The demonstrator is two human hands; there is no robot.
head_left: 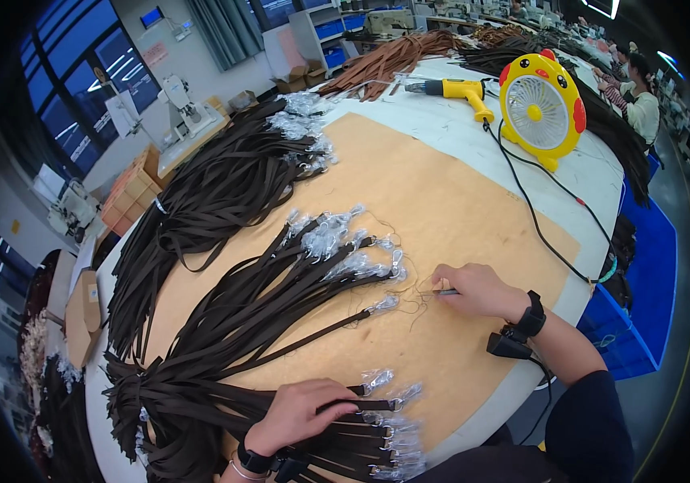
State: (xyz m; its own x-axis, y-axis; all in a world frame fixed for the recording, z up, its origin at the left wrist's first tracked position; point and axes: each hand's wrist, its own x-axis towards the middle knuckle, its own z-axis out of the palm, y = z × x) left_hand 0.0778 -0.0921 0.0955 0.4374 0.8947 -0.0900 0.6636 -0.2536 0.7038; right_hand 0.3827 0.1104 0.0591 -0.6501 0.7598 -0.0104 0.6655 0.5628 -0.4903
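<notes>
My left hand is closed around one dark brown strap, low in the middle of the table. That strap lies among several like it, their ends fitted with metal clasps wrapped in clear plastic. My right hand is closed on a small tool with a thin metal tip; the rest of it is hidden by the fingers. Loose dark threads lie just left of that tip. Between the hands, a single strap end with a plastic-wrapped clasp points toward the right hand.
A tan board covers much of the white table. Another bundle of dark straps lies at the far left. A yellow heat gun and a yellow chick-shaped fan stand at the back, their cables trailing right. A blue bin sits beyond the right edge.
</notes>
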